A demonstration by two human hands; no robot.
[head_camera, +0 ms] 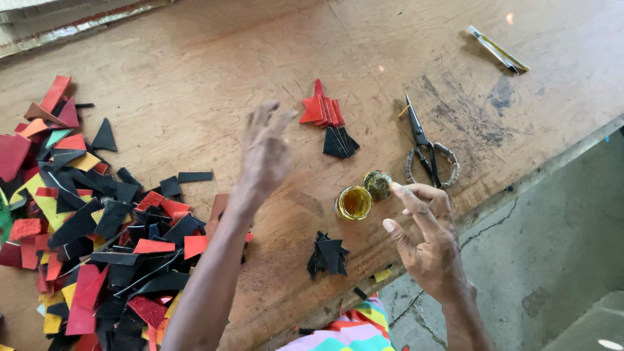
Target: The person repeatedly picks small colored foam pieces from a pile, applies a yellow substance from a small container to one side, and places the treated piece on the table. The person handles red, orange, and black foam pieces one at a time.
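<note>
My left hand [265, 151] is raised over the wooden table [195, 65] with fingers spread, slightly blurred, holding nothing. My right hand [426, 227] hovers at the table's near edge, fingers loosely apart and empty, just right of a small open jar of yellow glue [353, 202] and its lid [377, 184]. A stack of red and black triangles [328, 123] lies beyond my left hand. A small pile of black triangles [328, 255] rests near the table's front edge.
A large heap of red, black and yellow leather scraps [84, 221] covers the left of the table. Scissors [426, 151] with wrapped handles lie right of the jar. A thin yellow tool [498, 49] rests at the far right. Concrete floor [559, 234] lies beyond the edge.
</note>
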